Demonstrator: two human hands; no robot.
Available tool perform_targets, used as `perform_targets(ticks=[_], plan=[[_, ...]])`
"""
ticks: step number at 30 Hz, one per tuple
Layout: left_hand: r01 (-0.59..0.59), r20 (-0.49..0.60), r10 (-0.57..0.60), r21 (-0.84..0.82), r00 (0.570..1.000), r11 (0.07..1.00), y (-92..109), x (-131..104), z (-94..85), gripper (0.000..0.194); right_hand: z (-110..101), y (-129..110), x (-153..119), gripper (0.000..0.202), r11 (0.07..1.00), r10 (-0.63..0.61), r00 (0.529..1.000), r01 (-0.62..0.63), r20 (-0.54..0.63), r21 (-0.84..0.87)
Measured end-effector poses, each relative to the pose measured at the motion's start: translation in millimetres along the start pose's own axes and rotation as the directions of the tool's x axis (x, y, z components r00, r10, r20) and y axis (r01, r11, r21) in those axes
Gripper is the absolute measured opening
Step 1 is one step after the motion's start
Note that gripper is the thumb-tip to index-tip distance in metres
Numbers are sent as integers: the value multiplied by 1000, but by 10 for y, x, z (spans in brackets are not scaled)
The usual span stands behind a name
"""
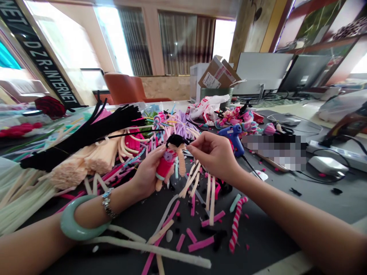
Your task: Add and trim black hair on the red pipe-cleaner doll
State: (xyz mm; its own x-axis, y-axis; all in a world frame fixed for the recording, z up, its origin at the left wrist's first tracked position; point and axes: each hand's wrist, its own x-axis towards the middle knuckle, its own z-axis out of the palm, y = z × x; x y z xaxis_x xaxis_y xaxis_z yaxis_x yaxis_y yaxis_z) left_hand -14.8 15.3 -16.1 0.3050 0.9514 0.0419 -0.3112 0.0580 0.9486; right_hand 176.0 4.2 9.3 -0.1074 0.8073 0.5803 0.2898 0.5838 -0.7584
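Left hand gripping pink doll — right hand pinching right by its black hair, can't tell on what tbh. Blue glue gun resting toward far edge of tabletop.

I see 1 fuzzy doll w/ blk hair, peach limbs, pink-red body, mint band at hem, lilac bit on chest. It's in the L hand over the table, tilted, head up-R, nr R fingers.
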Motion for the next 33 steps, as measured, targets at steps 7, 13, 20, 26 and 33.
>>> perform_targets(ticks=[7, 13, 20, 26, 33], plan=[[20, -6, -20, 11, 1000, 1000, -1, -10, 14, 24, 29, -38, -17, 19, 999, -11, 1000, 11, -7, -35], [45, 10, -45, 18, 999, 999, 26, -20, 53, 24, 54, -52, -29, 19, 999, -21, 1000, 21, -8, -32], [44, -9, -44, 16, 999, 999, 70, -42, 132, 22, 70, -74, -45, 15, 1000, 3, 1000, -3, 10, 17], [31, -18, -31, 34, 999, 999, 63, -40, 133, 26, 89, -74, -58, 11, 998, 14, 1000, -15, 22, 58], [12, -20, -11, 31, 1000, 999, 57, -53, 135, 27, 93, -94, -73, 9, 998, 23, 999, -26, 41, 62]])
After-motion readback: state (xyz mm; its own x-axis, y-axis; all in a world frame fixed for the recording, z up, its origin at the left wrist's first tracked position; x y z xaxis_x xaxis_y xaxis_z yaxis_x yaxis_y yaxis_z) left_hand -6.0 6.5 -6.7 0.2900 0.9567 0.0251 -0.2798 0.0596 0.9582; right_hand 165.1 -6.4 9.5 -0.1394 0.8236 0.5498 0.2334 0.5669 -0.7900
